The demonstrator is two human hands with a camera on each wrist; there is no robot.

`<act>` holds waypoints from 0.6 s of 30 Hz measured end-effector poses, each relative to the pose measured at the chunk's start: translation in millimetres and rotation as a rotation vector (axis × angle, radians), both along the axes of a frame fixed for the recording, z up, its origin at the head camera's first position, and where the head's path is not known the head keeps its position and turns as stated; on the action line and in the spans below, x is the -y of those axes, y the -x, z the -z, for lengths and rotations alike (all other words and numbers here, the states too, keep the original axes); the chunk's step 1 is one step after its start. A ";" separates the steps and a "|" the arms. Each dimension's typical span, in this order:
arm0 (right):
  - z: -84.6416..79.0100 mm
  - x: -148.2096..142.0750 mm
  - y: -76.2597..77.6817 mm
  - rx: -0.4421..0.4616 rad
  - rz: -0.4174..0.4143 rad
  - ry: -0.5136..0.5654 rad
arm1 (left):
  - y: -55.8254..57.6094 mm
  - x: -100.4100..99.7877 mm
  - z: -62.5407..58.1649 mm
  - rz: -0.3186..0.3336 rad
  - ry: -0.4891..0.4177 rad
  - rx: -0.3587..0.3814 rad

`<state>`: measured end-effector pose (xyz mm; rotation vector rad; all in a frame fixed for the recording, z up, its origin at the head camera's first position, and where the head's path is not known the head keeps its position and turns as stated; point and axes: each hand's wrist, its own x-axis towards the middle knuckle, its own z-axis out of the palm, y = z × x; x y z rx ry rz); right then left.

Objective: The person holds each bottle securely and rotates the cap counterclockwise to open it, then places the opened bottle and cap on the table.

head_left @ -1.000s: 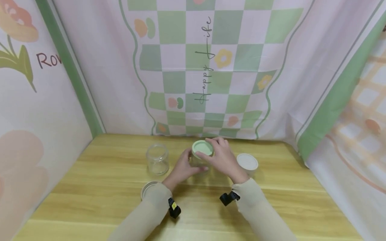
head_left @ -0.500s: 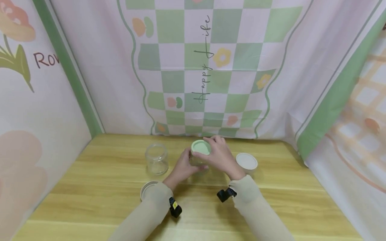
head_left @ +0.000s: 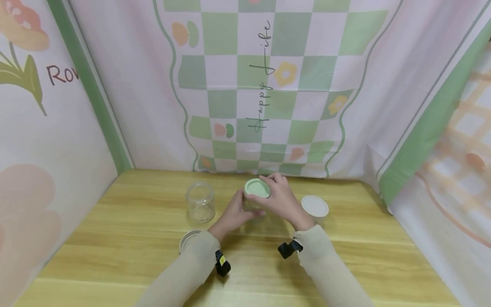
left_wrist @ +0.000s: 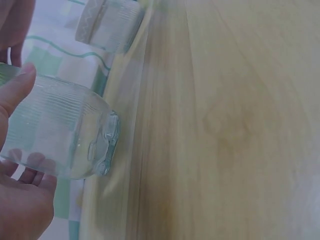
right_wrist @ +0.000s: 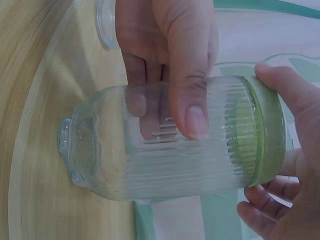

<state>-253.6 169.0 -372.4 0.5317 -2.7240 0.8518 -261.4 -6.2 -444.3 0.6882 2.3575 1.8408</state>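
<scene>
A ribbed clear glass jar (right_wrist: 150, 172) with a green lid (head_left: 258, 188) stands between my two hands near the back of the table. My left hand (head_left: 232, 216) grips the jar's body, its thumb on the near side and the fingers behind, seen through the glass in the right wrist view. Around the lid's rim curl the thumb and fingers of my right hand (head_left: 283, 201). The lid sits on the jar's mouth. In the left wrist view the jar's thick base (left_wrist: 111, 142) is close to the wooden tabletop.
To the left is a lidless glass jar (head_left: 201, 209). A loose round lid (head_left: 188, 241) lies nearer, partly covered by the left sleeve. A white-lidded jar (head_left: 315, 206) stands right of the right wrist. Patterned curtains (head_left: 284, 111) hang along the table's back edge (head_left: 161, 172).
My right hand has turned and shifted slightly left around the green lid. The left hand stays on the jar. The other jars and the loose lid have not moved.
</scene>
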 end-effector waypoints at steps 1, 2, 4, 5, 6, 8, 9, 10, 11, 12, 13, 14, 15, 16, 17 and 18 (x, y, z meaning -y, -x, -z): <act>0.2 -1.1 0.5 0.011 -0.008 0.010 | 0.5 0.4 0.3 0.004 0.002 0.001; 0.4 -2.3 1.2 0.026 -0.017 0.022 | 0.9 0.8 0.3 0.008 0.002 0.004; -0.5 -5.1 2.2 0.070 -0.039 0.060 | 1.8 1.2 0.3 0.014 0.011 0.007; -1.1 -6.6 2.9 0.088 -0.053 0.074 | 1.8 1.4 0.0 0.019 0.010 0.005; -1.9 -8.0 3.6 0.108 -0.070 0.089 | 1.8 1.6 -0.4 0.022 0.010 0.000; -4.4 -10.7 5.0 0.151 -0.101 0.122 | 2.0 1.6 -0.8 0.032 0.006 -0.011; -5.7 -11.8 6.0 0.167 -0.115 0.129 | 2.1 1.7 -1.0 0.035 0.005 -0.017; -6.6 -13.0 7.3 0.181 -0.129 0.129 | 2.1 1.8 -1.3 0.037 0.003 -0.021; -7.5 -14.2 8.7 0.194 -0.141 0.124 | 2.2 1.9 -1.6 0.038 0.000 -0.026; -8.1 -15.5 10.5 0.209 -0.152 0.123 | 2.2 1.9 -1.8 0.038 -0.001 -0.029; -8.6 -17.0 12.2 0.221 -0.165 0.116 | 2.2 1.9 -2.0 0.040 -0.003 -0.033; -9.2 -18.6 13.5 0.231 -0.179 0.111 | 2.1 1.8 -2.3 0.044 -0.007 -0.039; -9.4 -20.4 15.0 0.246 -0.197 0.113 | 1.8 1.9 -2.6 0.045 -0.007 -0.042; -9.7 -22.3 16.2 0.265 -0.215 0.121 | 1.4 1.8 -2.7 0.048 -0.008 -0.045; -9.8 -24.4 17.3 0.286 -0.232 0.129 | 0.9 1.8 -2.9 0.047 -0.006 -0.047; -9.7 -26.4 18.3 0.308 -0.252 0.141 | 0.1 1.8 -3.0 0.047 -0.006 -0.047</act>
